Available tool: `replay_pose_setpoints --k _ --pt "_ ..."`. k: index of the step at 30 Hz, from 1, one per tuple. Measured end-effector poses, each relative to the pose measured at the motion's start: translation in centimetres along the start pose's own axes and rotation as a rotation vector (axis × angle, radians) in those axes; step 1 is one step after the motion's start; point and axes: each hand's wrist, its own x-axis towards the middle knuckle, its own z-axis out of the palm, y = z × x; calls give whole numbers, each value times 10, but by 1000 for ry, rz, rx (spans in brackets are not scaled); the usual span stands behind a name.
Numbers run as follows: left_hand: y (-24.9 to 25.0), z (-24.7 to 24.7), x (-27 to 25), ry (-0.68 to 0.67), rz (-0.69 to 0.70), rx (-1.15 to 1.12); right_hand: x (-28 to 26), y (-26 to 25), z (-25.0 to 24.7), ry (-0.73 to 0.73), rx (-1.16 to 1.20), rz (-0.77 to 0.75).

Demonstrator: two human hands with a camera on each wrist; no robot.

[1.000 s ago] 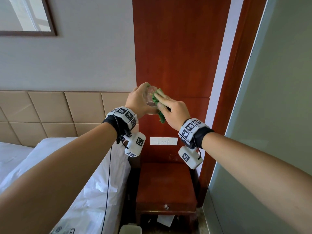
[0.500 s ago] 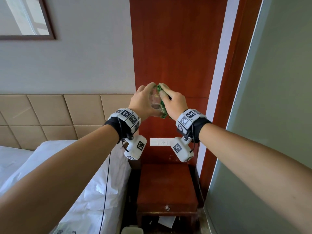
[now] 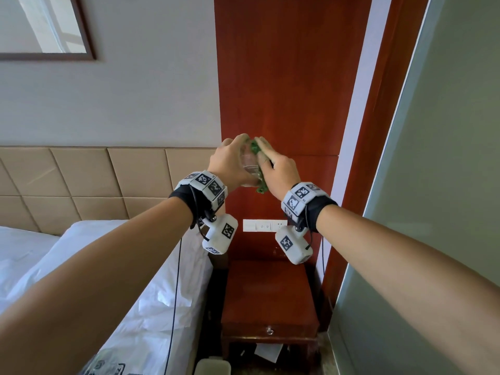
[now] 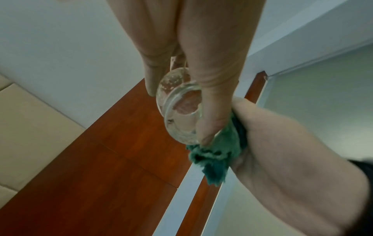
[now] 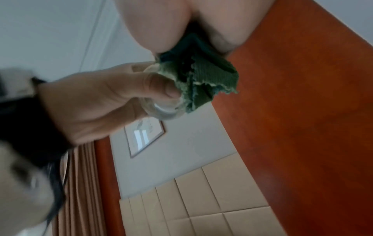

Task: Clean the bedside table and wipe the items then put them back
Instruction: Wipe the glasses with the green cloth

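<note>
Both forearms are reaching forward and up, meeting in front of the red wood panel (image 3: 284, 90).

Left hand (image 3: 230, 165) is gripping a clear glass (image 4: 179, 108), fingers (image 4: 212, 95) and thumb curled round its wall; the thick base is facing the left wrist view. Right hand (image 3: 278, 174) is pressing a green cloth (image 5: 193, 83) against the glass on the side away from the left palm, fingers curled over the wadded cloth, a loose tail hanging below them. Cloth and glass are touching; whether the cloth is reaching inside the mouth cannot be told.

Step in hand, as judged: wiping an item, held in the air, not yet put back. The next move is probably calling for turning the glass in the left fingers to reach the unwiped wall, then lowering it upright onto the worktop (image 3: 270, 288) well below the fingers.

Edges and room: the worktop is lying narrow between the bed (image 3: 130, 293) on the left-hand side and a pale wall panel (image 3: 433, 212) on the right-hand side. The wood panel and a switch plate (image 3: 263, 226) are standing just beyond the fingers. Open air is lying below both hands for a straight descent; sideways room is tight.
</note>
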Motion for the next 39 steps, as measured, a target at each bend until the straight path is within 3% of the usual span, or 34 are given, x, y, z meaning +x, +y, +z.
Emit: replay_pose_setpoints --k 3,6,9,12,15,22,27,30,39 --pt "2 0 -4 -7 40 28 10 1 0 -12 102 217" --pt "3 -1 -8 18 123 25 13 2 1 -41 400 397" --pt "1 -1 -8 34 92 -27 12 3 3 -25 585 540" --pt "-1 1 -9 27 60 -56 8 -1 4 -2 782 626" --pt "-4 4 -11 38 37 -133 6 -2 5 3 816 663" --pt "-9 4 -5 81 -19 -168 -8 -2 12 -93 503 493" --pt "-14 3 -3 103 -12 -115 -16 -13 5 -16 323 318" --pt "-12 4 -5 72 25 -65 -9 -13 4 22 350 244" --pt "-13 -9 -9 32 102 14 7 -4 16 20 520 229"
